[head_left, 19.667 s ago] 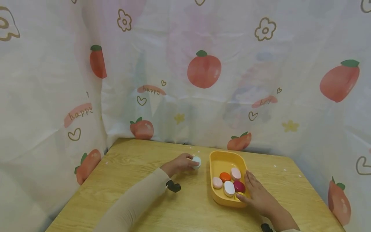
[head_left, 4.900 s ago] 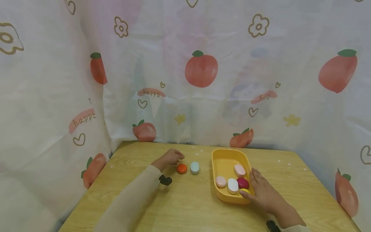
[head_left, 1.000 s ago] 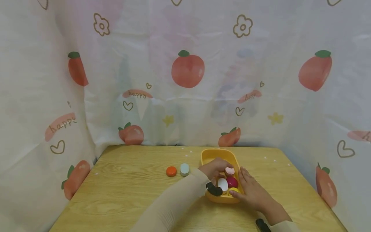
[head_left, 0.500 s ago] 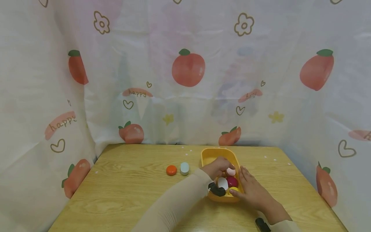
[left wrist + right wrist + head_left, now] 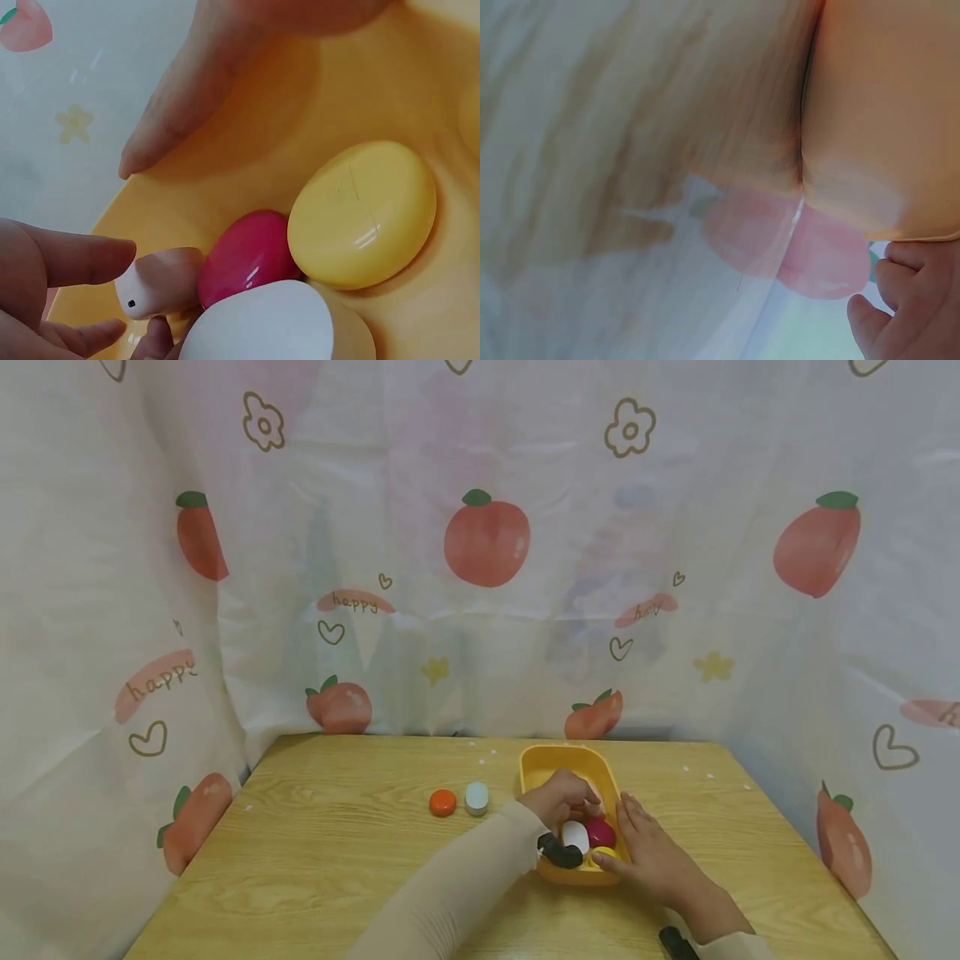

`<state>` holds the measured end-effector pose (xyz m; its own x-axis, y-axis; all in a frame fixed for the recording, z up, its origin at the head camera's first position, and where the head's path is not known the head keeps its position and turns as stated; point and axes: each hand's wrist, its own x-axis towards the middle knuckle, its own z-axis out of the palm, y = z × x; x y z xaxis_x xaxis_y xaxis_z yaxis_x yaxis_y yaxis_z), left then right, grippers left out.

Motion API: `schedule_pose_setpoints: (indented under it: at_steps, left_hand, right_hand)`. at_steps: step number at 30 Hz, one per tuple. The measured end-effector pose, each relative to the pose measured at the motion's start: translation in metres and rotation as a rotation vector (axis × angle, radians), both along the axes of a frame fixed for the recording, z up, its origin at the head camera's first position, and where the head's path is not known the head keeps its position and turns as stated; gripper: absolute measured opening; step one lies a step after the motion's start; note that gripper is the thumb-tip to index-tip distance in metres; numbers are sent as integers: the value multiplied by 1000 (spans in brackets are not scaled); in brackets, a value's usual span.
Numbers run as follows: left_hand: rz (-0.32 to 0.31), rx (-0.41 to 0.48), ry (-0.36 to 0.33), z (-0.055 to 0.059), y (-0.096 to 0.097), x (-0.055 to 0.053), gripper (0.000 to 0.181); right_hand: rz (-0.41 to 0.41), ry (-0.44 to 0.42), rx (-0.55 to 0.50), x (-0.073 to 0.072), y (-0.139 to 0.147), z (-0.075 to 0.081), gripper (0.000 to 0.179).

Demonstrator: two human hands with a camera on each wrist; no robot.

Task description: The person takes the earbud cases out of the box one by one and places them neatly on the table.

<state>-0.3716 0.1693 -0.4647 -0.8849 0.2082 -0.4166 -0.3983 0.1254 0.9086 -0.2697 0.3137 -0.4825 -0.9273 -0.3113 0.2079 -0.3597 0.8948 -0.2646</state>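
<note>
My left hand (image 5: 564, 795) reaches into a yellow tray (image 5: 534, 762) and pinches a pale pink rounded piece (image 5: 169, 279), thumb and fingertips about it in the left wrist view. That piece has a small black square on its end. Beside it lie a magenta rounded piece (image 5: 251, 255), a white oval piece (image 5: 259, 326) and a yellow rounded piece (image 5: 364, 214). Along the tray's right wall my right hand (image 5: 660, 856) rests with straight fingers, its thumb over the rim by the yellow piece. The left hand and wristband hide the tray's left part.
Left of the tray, an orange-red round piece (image 5: 442, 802) and a pale blue oval piece (image 5: 477, 798) lie side by side on the wooden table (image 5: 337, 852). A printed fruit-pattern curtain (image 5: 487, 677) hangs behind the table and at both sides.
The orange-red piece left the tray for the table beside the pale blue one. My left hand then moved right into the tray to the pale pink piece, which its fingers now cover more.
</note>
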Motion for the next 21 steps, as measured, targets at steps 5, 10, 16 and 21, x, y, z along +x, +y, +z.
schedule_pose_setpoints:
  at_steps: [5,10,16,21]
  left_hand:
    - [-48,-58,16,2,-2,0,10]
    - [-66,-73,44,2,-1,-1,11]
    - [-52,-120,81,-3,1,-5,7]
    - [-72,-114,97,-6,0,-6,6]
  right_hand:
    - [-5,-7,-3,0,0,1,96]
    - [-7,0,0,0,0,2,96]
    - [-3,3,-7,0,0,-1,96]
    - [2,21,-3,0,1,-3,95]
